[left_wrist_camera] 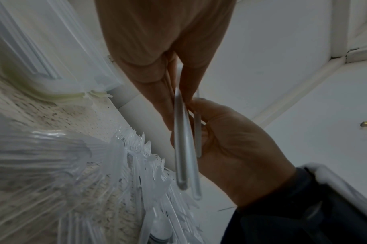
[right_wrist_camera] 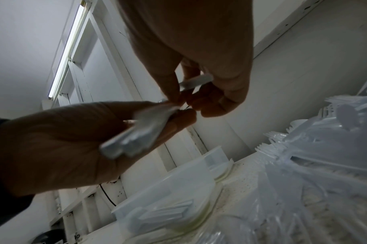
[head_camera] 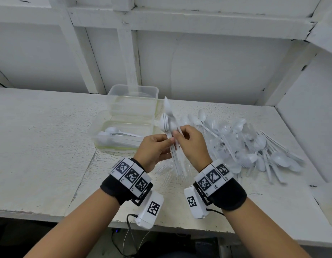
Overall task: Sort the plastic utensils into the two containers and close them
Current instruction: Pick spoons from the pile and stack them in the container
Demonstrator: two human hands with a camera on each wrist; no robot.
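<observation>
Above the white bench (head_camera: pixel 40 146), my left hand (head_camera: pixel 154 151) grips a bundle of white plastic forks (head_camera: pixel 173 155) by the handles, tines pointing away from me, while my right hand (head_camera: pixel 191 146) pinches a spoon (head_camera: pixel 169 110) beside the bundle, bowl end up past my fingertips. Just beyond my left hand sits an open container (head_camera: pixel 124 135) already holding spoons; a second, clear container (head_camera: pixel 133 97) stands behind it, near the wall. To the right of my right hand sprawls the unsorted pile of utensils (head_camera: pixel 245 144), reaching almost to the side wall. Under my wrists lie more forks (head_camera: pixel 167 174). Bare bench stretches left of my left hand and toward its near edge.
</observation>
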